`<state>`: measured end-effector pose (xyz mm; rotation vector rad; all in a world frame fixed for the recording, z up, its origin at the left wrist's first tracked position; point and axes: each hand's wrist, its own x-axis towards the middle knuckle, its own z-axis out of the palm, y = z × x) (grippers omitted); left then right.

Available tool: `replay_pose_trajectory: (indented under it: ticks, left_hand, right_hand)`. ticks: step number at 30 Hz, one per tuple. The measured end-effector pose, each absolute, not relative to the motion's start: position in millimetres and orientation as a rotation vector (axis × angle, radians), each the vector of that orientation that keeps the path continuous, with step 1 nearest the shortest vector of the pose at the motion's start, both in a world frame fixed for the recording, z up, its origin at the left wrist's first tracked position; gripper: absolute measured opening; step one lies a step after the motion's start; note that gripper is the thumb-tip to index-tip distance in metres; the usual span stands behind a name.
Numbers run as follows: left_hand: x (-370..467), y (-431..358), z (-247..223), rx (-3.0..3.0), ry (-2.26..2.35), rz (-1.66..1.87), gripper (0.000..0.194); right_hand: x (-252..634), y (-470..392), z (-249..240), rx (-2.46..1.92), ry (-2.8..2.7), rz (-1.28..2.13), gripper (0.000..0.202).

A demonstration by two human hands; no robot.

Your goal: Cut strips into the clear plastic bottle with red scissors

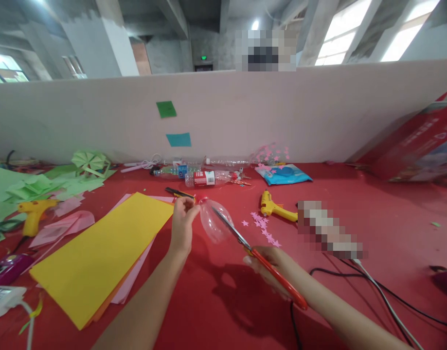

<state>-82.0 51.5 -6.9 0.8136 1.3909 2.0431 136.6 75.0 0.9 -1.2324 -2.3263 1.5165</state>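
A clear plastic bottle piece (pixel 216 222) with a reddish neck is held above the red table (pixel 208 311). My left hand (pixel 184 218) pinches it at the neck, on its left side. My right hand (pixel 270 265) is closed around long scissors (pixel 269 267) with red handles. The metal blades point up and left, and their tip lies over the upper part of the bottle piece. Whether the tip touches the plastic I cannot tell. Behind my left hand lies a black and yellow cutter (pixel 177 192).
Yellow paper (pixel 102 257) lies at the left, near a yellow glue gun (pixel 35 214) and green paper. Plastic bottles (pixel 208 178) lie along the white partition (pixel 223 116). Pink stars (pixel 261 222), another glue gun (pixel 276 208), a blue packet (pixel 285 174) and cables are at the right.
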Motion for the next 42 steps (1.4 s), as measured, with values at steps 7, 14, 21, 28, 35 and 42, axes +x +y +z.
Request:
replay_pose_trajectory:
  ticks: [7, 14, 21, 28, 35, 42]
  left_hand:
    - [-82.5, 55.4, -8.4, 0.527, 0.88, 1.632, 0.033]
    - [-86.2, 54.6, -4.4, 0.69, 0.774, 1.832, 0.02]
    - [-81.4, 52.4, -1.2, 0.667, 0.79, 1.889, 0.016]
    - [-80.9, 52.9, -1.5, 0.727, 0.825, 1.892, 0.021]
    - [-83.9, 51.7, -1.3, 0.74, 0.846, 1.898, 0.032]
    - [-84.7, 53.0, -4.1, 0.765, 0.817, 1.904, 0.024]
  right_hand:
    - [136.7, 76.6, -2.8, -1.167, -2.378, 1.503, 0.045]
    - [136.5, 77.6, -2.4, -1.125, -2.399, 1.547, 0.05]
    - [140.1, 71.9, 0.6, -1.038, -2.438, 1.561, 0.048]
    - [141.1, 71.2, 2.3, -1.04, -2.478, 1.502, 0.05]
    - [135.4, 69.6, -0.8, -1.159, -2.399, 1.575, 0.047]
    - [137.0, 68.5, -6.3, -1.183, -2.332, 1.688, 0.049]
